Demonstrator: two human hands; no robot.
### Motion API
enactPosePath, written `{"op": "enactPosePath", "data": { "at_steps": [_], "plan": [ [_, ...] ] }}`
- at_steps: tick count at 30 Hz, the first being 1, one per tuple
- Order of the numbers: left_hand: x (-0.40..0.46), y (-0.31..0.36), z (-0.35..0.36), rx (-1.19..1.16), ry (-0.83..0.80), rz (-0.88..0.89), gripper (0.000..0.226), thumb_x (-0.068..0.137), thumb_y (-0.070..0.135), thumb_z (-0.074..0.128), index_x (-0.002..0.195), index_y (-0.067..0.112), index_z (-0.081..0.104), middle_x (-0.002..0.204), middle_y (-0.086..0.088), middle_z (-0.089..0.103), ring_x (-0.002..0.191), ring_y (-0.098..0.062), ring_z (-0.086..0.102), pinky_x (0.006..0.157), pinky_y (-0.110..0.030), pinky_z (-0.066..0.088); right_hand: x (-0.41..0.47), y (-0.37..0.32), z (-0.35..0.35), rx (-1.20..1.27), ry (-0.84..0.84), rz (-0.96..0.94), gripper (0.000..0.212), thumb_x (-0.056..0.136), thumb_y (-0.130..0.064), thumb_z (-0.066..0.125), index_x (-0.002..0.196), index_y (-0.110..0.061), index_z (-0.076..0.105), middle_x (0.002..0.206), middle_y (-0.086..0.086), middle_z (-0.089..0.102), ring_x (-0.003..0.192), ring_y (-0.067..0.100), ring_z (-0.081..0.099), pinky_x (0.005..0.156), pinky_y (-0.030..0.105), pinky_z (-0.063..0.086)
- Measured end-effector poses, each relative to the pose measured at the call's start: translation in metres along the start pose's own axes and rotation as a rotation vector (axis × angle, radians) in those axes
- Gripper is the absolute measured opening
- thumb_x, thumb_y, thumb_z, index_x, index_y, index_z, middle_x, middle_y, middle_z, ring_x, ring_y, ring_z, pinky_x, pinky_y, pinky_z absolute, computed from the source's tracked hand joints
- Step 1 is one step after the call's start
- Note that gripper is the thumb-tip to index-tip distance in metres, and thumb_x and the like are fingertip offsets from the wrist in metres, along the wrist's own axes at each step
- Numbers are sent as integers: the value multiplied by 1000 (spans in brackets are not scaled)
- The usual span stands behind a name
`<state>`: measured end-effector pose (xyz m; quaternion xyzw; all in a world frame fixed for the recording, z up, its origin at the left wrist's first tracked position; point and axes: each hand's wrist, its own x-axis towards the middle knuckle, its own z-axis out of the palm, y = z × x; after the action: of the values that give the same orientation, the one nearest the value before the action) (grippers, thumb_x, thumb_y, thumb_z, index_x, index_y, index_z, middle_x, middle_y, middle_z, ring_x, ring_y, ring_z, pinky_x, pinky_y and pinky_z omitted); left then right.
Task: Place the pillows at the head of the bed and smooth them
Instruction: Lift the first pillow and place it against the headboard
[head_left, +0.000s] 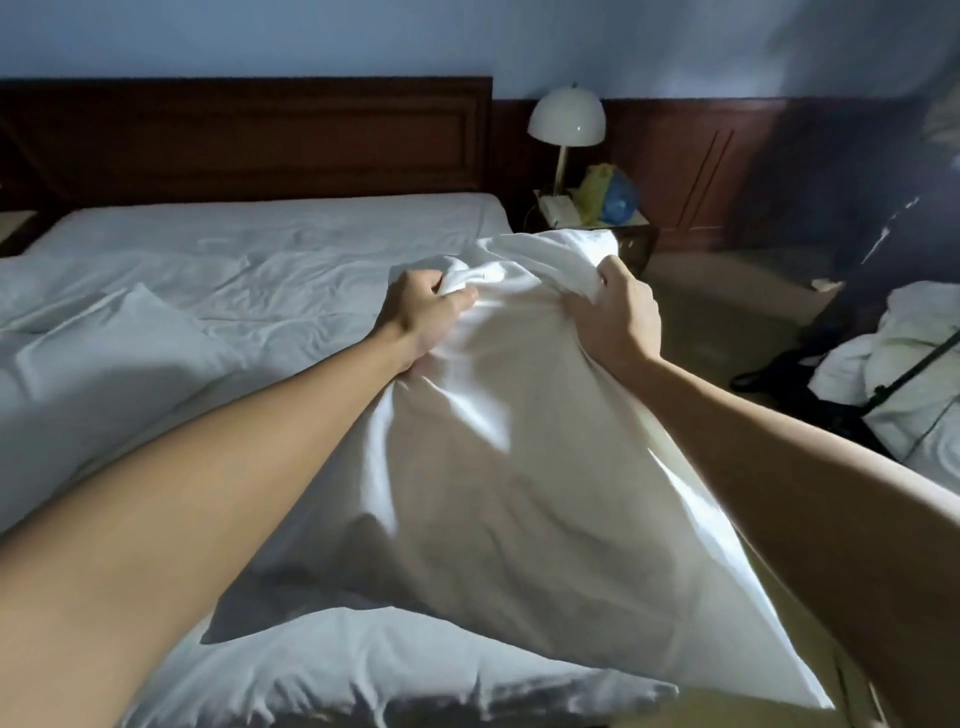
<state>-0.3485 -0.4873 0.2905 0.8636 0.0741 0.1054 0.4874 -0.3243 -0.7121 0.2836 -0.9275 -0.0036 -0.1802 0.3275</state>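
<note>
I hold a large white pillow (498, 478) up over the bed's right edge, its far end pointing toward the headboard. My left hand (423, 312) bunches the case fabric at the pillow's top left. At the top right corner, my right hand (613, 312) grips it. A second white pillow (363, 670) lies on the bed under the held one, near me. A third pillow (119, 338) rests on the mattress at the left. The white bed sheet (270, 244) is wrinkled, and the strip below the dark wooden headboard (249, 135) holds no pillow.
A nightstand (631, 228) right of the bed carries a white dome lamp (566, 124), a phone and blue and yellow bags. A dark cart with heaped white linen (898, 358) stands on the carpet at the right. A person in dark clothes (883, 223) is blurred beside it.
</note>
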Motion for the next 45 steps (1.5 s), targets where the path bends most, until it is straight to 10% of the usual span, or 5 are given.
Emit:
{"op": "enactPosePath", "data": {
  "at_steps": [10, 16, 45],
  "plan": [
    [52, 96, 180, -93, 55, -64, 54, 67, 46, 75, 78, -4, 58, 64, 0, 53, 59, -15, 48, 58, -32, 34, 108, 168, -79, 76, 20, -20, 27, 84, -33, 64, 92, -11, 48, 81, 4, 59, 76, 36, 53, 64, 38, 39],
    [77, 131, 251, -123, 139, -63, 43, 69, 38, 78, 66, 16, 41, 67, -1, 29, 64, -18, 28, 60, -36, 21, 172, 230, -98, 197, 7, -57, 32, 84, -37, 65, 85, -13, 44, 72, 2, 55, 73, 35, 53, 63, 37, 36],
    [492, 186, 389, -204, 644, -206, 45, 83, 28, 70, 61, 21, 31, 56, 10, 26, 53, -14, 27, 55, -30, 22, 711, 260, 71, 395, -386, -480, 26, 88, -30, 68, 88, -12, 49, 78, 8, 59, 78, 33, 58, 65, 35, 41]
  ]
}}
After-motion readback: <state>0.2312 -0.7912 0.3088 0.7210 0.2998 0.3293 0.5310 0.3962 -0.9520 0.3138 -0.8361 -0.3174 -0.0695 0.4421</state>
